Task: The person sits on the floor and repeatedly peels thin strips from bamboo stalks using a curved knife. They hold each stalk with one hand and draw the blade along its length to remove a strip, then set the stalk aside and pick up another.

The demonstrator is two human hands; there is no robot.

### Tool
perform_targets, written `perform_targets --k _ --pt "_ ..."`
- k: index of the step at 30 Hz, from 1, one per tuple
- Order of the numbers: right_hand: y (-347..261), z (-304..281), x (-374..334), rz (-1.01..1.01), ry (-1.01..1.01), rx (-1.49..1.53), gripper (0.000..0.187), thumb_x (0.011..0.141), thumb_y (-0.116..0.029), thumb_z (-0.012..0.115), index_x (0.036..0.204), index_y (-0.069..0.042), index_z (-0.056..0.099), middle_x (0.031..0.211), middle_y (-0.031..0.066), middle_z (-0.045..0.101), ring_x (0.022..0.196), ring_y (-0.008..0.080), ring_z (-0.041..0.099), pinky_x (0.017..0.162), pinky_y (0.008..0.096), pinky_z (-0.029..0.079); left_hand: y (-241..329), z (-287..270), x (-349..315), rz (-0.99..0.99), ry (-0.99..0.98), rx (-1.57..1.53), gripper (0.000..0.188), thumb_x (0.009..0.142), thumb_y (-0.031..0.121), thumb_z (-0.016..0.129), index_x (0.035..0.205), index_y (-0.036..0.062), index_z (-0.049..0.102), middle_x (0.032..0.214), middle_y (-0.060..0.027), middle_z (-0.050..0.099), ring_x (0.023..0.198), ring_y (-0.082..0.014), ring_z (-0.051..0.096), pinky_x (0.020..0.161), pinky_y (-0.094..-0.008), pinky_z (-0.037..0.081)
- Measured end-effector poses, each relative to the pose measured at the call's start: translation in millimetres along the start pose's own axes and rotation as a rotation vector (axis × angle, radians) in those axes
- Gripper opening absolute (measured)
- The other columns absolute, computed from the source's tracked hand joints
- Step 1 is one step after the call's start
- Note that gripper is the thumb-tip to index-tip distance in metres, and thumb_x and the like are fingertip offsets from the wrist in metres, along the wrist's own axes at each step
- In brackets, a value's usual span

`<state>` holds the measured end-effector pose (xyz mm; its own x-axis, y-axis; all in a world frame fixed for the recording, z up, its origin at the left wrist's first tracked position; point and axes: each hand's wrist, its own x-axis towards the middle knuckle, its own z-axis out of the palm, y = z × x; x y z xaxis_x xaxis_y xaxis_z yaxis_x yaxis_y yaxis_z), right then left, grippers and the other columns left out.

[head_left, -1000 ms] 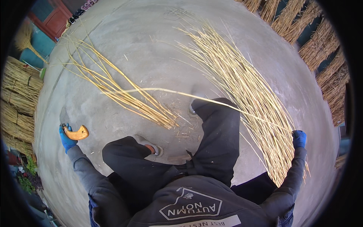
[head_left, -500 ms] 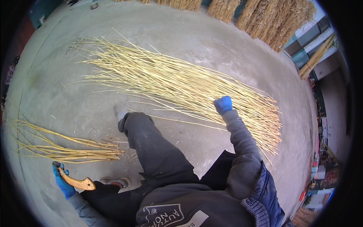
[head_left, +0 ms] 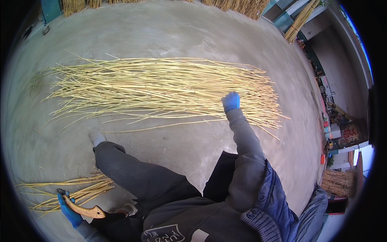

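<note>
My right hand (head_left: pixel 231 102), in a blue glove, is closed in a fist over the near right part of a wide spread of thin yellow sticks (head_left: pixel 153 82). What its fingers hold, if anything, is hidden. Down at the lower left, my gloved left hand (head_left: pixel 69 209) grips a tool by its curved wooden handle (head_left: pixel 86 210); no blade can be made out. Just beyond that hand lies a smaller bunch of thicker yellow-brown sticks (head_left: pixel 90 189). One long stick (head_left: pixel 161 126) lies apart along the near side of the big spread.
My bent leg (head_left: pixel 133 161) stands between the two groups of sticks on the grey concrete floor (head_left: pixel 161 32). Bundles of dry stalks (head_left: pixel 238 8) line the far edge. A tall bundle (head_left: pixel 300 22) leans at the far right, with assorted clutter (head_left: pixel 332 129) along the right side.
My view has turned to the right, so the sticks look more level and shifted left. The right fist stays over the spread, and the left hand keeps its hold on the wooden handle.
</note>
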<state>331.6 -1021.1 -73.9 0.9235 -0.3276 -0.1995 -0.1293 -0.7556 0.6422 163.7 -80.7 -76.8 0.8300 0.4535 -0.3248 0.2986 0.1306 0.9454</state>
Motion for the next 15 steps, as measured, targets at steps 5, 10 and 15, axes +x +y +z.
perform_targets --k 5,10,15 --pt "38.5 38.2 -12.6 0.330 -0.082 -0.014 0.035 0.103 -0.023 0.047 0.132 -0.012 0.063 0.137 0.0082 0.063 0.136 0.0285 0.051 0.112 0.0492 0.036 1.3 19.9 -6.5 0.020 -0.092 0.000 0.050 0.109 0.032 0.047 0.153 0.0074 0.047 0.144 -0.0024 0.055 0.130 -0.0183 0.052 0.105 -0.0312 0.039" --pt "-62.4 39.0 -3.0 0.118 0.017 0.266 0.034 0.097 -0.026 0.055 0.127 -0.014 0.065 0.118 0.0066 0.069 0.119 0.0277 0.060 0.101 0.0490 0.044 38.6 79.6 -37.4 0.010 -0.100 0.164 0.053 0.107 0.041 0.052 0.148 0.0060 0.053 0.132 0.0002 0.060 0.112 -0.0134 0.058 0.078 -0.0286 0.048" --pt "-210.1 -42.7 -26.1 -0.139 0.376 0.890 0.034 0.092 -0.030 0.064 0.121 -0.013 0.067 0.110 0.0092 0.070 0.110 0.0279 0.064 0.094 0.0488 0.046 77.1 148.2 -81.1 -0.003 0.047 0.145 0.045 0.104 0.037 0.056 0.128 0.0004 0.065 0.108 -0.0058 0.066 0.086 -0.0135 0.063 0.060 -0.0263 0.049"
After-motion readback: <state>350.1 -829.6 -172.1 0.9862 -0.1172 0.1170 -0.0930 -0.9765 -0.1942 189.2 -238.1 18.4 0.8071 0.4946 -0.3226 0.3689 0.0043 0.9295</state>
